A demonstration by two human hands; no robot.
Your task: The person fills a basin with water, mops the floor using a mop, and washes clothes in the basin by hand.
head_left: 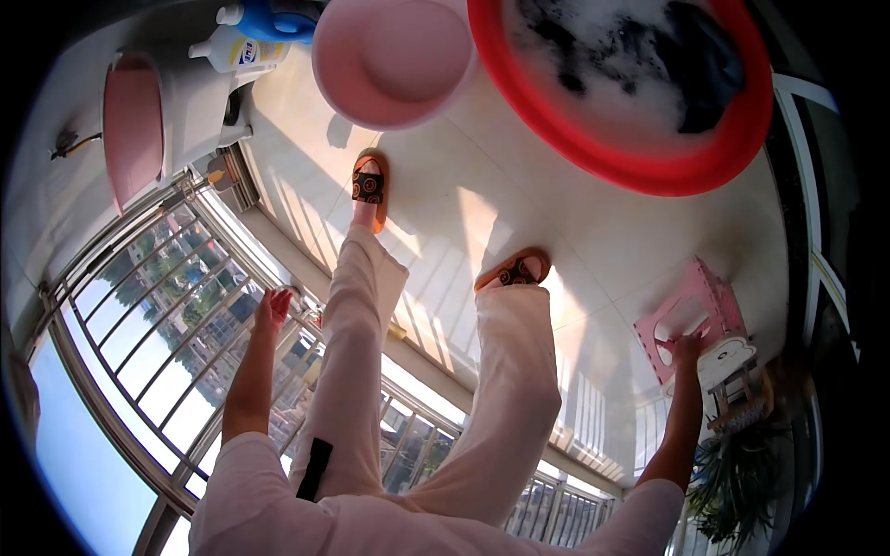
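My right hand [686,348] grips a small pink and white stool [712,295], which stands tipped on its side. The fingers reach in at the stool's pink side, partly in shadow. My left hand [272,309] hangs beside my left leg with nothing in it, fingers loosely apart, near the balcony railing. Ahead on the tiles, a large red basin [623,174] holds foamy water and dark clothes [700,65]. A pink basin [408,60] beside it has nothing in it.
A white detergent bottle [239,50] and a blue bottle [271,18] stand at upper left. Below them is a pink basin [133,130] near a tap [74,144]. Metal railings [158,371] run along the left. A leafy plant [737,482] is at lower right.
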